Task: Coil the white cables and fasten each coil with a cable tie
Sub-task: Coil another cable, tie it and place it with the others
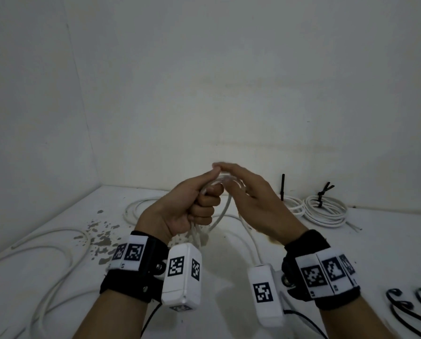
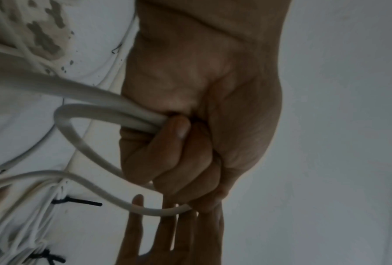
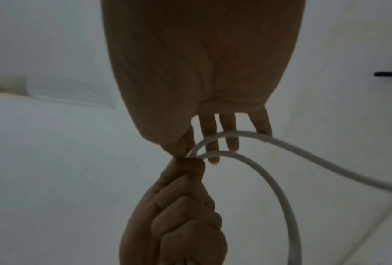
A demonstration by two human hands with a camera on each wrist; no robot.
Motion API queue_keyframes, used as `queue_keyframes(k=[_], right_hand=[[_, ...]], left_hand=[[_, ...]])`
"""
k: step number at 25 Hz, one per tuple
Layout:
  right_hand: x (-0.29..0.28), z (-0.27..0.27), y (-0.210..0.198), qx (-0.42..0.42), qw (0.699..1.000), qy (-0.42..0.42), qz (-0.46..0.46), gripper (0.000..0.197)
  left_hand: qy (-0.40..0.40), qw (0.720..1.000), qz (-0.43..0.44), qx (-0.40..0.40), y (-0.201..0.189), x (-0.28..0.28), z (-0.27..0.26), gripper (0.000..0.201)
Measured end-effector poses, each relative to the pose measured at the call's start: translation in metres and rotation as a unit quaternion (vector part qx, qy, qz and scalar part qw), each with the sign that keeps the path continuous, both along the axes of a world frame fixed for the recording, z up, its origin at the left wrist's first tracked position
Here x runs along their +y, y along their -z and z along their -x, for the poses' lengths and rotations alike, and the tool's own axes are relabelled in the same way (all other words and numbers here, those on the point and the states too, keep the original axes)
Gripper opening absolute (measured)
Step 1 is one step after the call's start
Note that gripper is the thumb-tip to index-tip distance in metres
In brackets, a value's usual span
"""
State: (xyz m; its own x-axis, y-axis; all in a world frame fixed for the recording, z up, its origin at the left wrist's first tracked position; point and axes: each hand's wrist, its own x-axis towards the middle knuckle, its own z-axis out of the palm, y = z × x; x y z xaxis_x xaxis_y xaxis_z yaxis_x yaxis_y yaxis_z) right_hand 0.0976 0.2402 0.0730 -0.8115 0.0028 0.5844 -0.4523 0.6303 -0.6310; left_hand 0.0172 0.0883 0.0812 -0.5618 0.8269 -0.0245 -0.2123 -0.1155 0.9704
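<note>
My left hand (image 1: 199,204) is a fist around several loops of a white cable (image 1: 223,211), held up above the table. The left wrist view shows the loops (image 2: 99,111) leaving the curled fingers (image 2: 167,161). My right hand (image 1: 243,192) meets the top of that fist. Its thumb and forefinger pinch one strand there while the other fingers (image 3: 232,138) stay straight. In the right wrist view that strand (image 3: 278,188) curves off to the right from the left hand (image 3: 181,206). The cable's free length trails down onto the table (image 1: 251,241).
Two white coils bound with black ties lie at the back right (image 1: 327,211), (image 1: 294,204). Loose white cables sprawl over the left of the table (image 1: 57,250). Black cable ties lie at the right front (image 1: 412,307). Chipped paint marks the surface (image 1: 102,233). Walls close the left and back.
</note>
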Motion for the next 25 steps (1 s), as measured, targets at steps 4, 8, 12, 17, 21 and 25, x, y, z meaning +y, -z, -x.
queue_keyframes(k=[4, 8, 12, 17, 21, 25], right_hand=[[0.004, 0.005, 0.002, 0.118, 0.981, 0.129, -0.082, 0.007], [0.004, 0.006, 0.005, 0.105, 0.979, 0.148, -0.09, 0.017], [0.003, -0.001, -0.006, 0.101, 0.984, 0.149, -0.007, 0.02], [0.005, -0.005, -0.012, 0.096, 0.98, 0.173, 0.019, 0.022], [0.014, 0.002, -0.004, -0.007, 0.989, 0.124, 0.085, 0.032], [0.027, 0.003, 0.027, -0.293, 0.955, 0.046, -0.004, 0.023]], left_hand=[[-0.005, 0.999, 0.024, 0.023, 0.005, 0.008, -0.002, 0.045], [-0.008, 0.999, 0.024, 0.03, 0.004, 0.014, -0.006, 0.049], [-0.024, 0.993, 0.061, 0.093, 0.001, 0.014, -0.01, 0.053], [-0.034, 0.992, 0.065, 0.106, 0.002, 0.012, -0.011, 0.054], [-0.077, 0.992, -0.092, -0.023, -0.002, 0.008, -0.003, 0.052], [-0.113, 0.949, -0.268, -0.119, -0.012, -0.008, 0.015, 0.051]])
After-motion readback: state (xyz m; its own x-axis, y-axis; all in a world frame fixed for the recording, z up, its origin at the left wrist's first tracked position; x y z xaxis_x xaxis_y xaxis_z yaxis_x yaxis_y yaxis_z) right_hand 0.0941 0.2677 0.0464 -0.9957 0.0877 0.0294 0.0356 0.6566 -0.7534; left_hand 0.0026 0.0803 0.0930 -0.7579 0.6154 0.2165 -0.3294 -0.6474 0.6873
